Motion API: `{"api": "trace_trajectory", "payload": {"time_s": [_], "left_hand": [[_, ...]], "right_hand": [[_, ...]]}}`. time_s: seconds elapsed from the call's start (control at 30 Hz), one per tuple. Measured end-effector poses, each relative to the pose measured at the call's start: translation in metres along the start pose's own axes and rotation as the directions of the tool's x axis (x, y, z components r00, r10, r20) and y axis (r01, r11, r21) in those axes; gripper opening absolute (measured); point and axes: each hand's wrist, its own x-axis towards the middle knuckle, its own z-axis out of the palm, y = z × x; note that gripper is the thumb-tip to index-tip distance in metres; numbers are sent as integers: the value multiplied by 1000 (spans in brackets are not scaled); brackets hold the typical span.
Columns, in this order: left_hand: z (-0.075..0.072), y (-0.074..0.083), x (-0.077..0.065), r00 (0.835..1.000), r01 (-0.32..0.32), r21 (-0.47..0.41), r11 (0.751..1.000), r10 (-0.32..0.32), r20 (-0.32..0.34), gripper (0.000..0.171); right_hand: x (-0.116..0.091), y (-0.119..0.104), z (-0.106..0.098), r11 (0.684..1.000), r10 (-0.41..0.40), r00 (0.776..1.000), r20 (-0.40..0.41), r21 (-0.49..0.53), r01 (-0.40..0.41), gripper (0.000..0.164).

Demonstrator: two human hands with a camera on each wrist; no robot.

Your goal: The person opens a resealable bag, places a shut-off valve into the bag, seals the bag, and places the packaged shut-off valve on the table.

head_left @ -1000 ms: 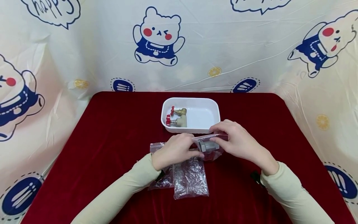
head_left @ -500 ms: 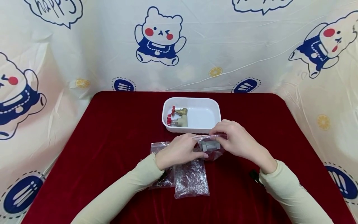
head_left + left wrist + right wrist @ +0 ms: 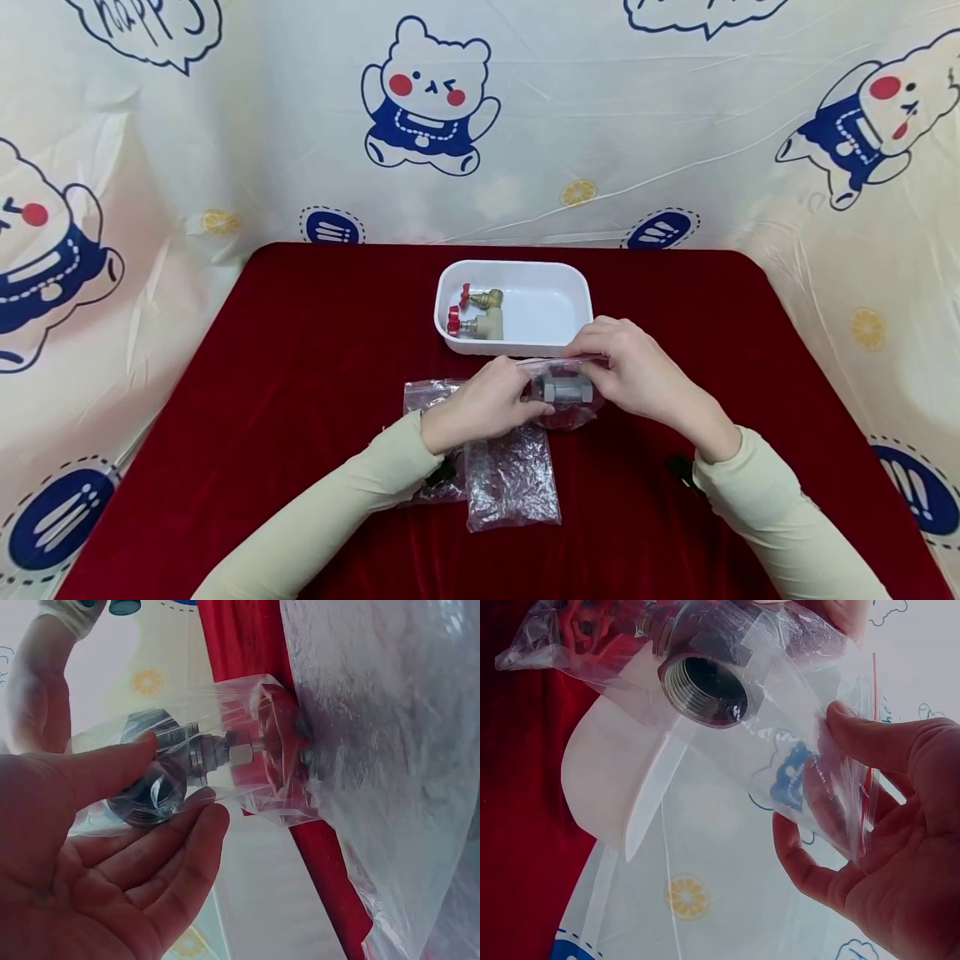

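Note:
A grey metal gate valve [image 3: 567, 389] with a red handwheel [image 3: 279, 742] lies inside a clear zip bag [image 3: 787, 769]. My left hand [image 3: 480, 404] grips the valve's body through the plastic, thumb on one side and fingers on the other. At the bag's mouth, my right hand [image 3: 637, 367] holds the red-lined zip edge [image 3: 870, 772] between thumb and fingers. The right wrist view shows the valve's threaded opening [image 3: 709, 690] through the film. The handwheel hangs toward the bottom of the bag.
Just behind the hands stands a white tray [image 3: 517, 349], with a brass valve [image 3: 487, 298] and a beige valve [image 3: 489, 325] at its left end. Flat clear bags [image 3: 513, 492] lie in front of and under the left hand, on the dark red cloth [image 3: 315, 333].
The bagged valve has turned slightly and shifted a little right between the hands. The left hand has moved slightly right with it; the right hand still holds the zip edge.

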Motion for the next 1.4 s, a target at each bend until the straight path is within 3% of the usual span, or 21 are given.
{"api": "trace_trajectory", "payload": {"time_s": [0.2, 0.33, 0.43, 0.53, 0.9, 1.03, 1.23, 1.4], "left_hand": [[-3, 3, 0, 1000, 19, 40, 999, -20, 21, 36], [-6, 1, 1, 998, 57, 63, 996, -57, 9, 16], [-8, 0, 1, 996, 85, 71, 994, -86, 5, 32], [-9, -3, 2, 995, 102, 77, 992, -103, 13, 37], [-18, -5, 0, 996, 77, 93, 993, -79, 28, 11], [-19, -6, -2, 992, 123, 121, 985, -125, 11, 16], [-22, -10, -3, 975, 220, 66, 973, -221, 3, 22], [-24, -13, -6, 970, 242, 39, 969, -243, 25, 23]], "right_hand": [[0, 0, 0, 1000, -13, 1000, 18, 7, 13, 20], [0, -1, 0, 1000, 16, 999, 33, -18, -15, 18], [0, -3, -1, 998, 46, 998, 44, -39, -45, 16], [0, -4, -2, 997, 69, 996, 56, -51, -66, 13], [-1, 1, 1, 995, 33, 999, 5, -95, -32, 11], [-1, 1, -1, 994, 19, 1000, -12, -104, -20, 12], [-2, 0, -2, 994, 37, 998, -47, -105, -42, 12], [-4, -1, 1, 993, 55, 995, -81, -95, -63, 12]]}}
